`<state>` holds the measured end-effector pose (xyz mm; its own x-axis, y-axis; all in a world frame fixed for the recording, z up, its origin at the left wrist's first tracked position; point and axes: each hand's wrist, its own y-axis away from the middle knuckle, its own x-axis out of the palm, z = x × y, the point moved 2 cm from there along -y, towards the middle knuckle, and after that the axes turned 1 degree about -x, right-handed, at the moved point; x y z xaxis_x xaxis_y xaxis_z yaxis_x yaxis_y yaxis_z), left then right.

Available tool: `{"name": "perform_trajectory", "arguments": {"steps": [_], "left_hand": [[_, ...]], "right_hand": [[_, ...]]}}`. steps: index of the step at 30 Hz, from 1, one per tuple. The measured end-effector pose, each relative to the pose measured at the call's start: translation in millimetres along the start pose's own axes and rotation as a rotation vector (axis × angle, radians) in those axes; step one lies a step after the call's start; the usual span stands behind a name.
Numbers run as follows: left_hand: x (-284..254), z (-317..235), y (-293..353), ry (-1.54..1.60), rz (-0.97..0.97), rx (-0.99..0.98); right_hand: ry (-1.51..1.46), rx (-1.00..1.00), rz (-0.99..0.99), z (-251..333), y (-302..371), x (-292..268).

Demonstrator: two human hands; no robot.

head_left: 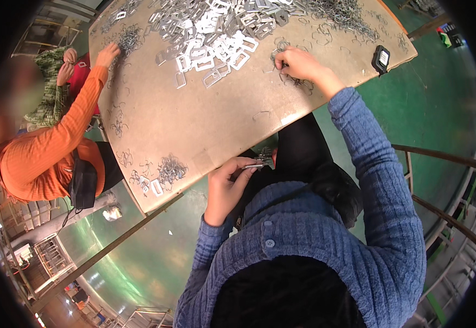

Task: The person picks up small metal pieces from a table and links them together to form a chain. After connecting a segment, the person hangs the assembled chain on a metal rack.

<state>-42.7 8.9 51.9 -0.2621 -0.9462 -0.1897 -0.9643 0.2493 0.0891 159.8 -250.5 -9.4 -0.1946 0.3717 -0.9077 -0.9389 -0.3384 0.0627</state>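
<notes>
My left hand (228, 187), just below the table's near edge by my lap, is closed in a pinch on a thin metal frame (254, 165) seen nearly edge-on. Over the table, my right hand (304, 66) reaches into a small loose heap of bent wire clips (305, 85). Its thumb and fingers are drawn together among the wires; whether a clip is between them is too small to tell. A large pile of flat rectangular metal frames (210, 41) lies beyond, left of my right hand.
More wire clips form a big heap (339, 16) at the far right and a smaller one (171, 170) at the near left corner. A black case (380, 59) sits at the right edge. A co-worker's orange sleeve (79, 115) reaches in from the left; another person sits behind.
</notes>
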Motion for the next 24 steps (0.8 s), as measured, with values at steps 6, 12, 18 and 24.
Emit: {"name": "perform_trajectory", "arguments": {"steps": [6,12,18,24], "left_hand": [[-0.1,-3.2,-0.1,-0.021,-0.014,-0.009],[0.6,-1.1,-5.8,-0.024,-0.011,-0.002],[1.4,1.8,-7.7,-0.016,-0.053,0.010],[2.6,-7.5,-9.0,0.028,-0.007,-0.046]], "right_hand": [[0.014,-0.093,-0.082,3.8,-4.1,5.7],[-0.750,0.184,-0.273,2.5,22.1,10.4],[-1.176,0.315,-0.129,45.6,68.8,2.3],[-1.421,0.382,0.007,95.1,108.4,-10.2]]}}
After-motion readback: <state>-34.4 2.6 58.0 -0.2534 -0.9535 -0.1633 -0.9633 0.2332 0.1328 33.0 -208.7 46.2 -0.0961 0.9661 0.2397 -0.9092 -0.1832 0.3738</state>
